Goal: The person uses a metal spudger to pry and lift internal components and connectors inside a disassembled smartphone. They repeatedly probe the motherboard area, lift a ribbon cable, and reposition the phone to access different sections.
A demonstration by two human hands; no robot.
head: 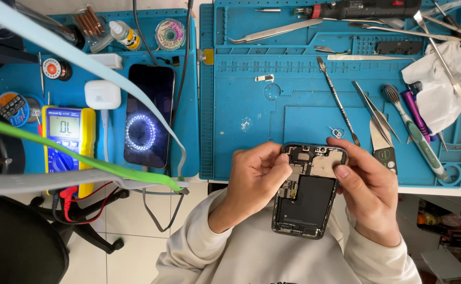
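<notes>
The opened phone [306, 190] is held up off the bench, just in front of the person's chest, its back removed so the dark battery and the boards and metal shields at the top lie bare. The left hand [254, 176] wraps the phone's left edge, thumb pressed on the parts near the upper left. The right hand [367, 186] cradles the right edge, its thumb resting on the pale metal shield at the upper right. Both hands are closed on the phone; neither holds a tool.

To my eye this is an inspection or seating step on the upper board, done with thumbs alone. Any finer work there would call for a free hand and a tool: the tweezers [376, 117] and the thin metal spudger [337, 100] lie close by on the blue mat [251, 79]. Further left, a second phone [149, 113] lies flat beside a yellow multimeter [67, 139].
</notes>
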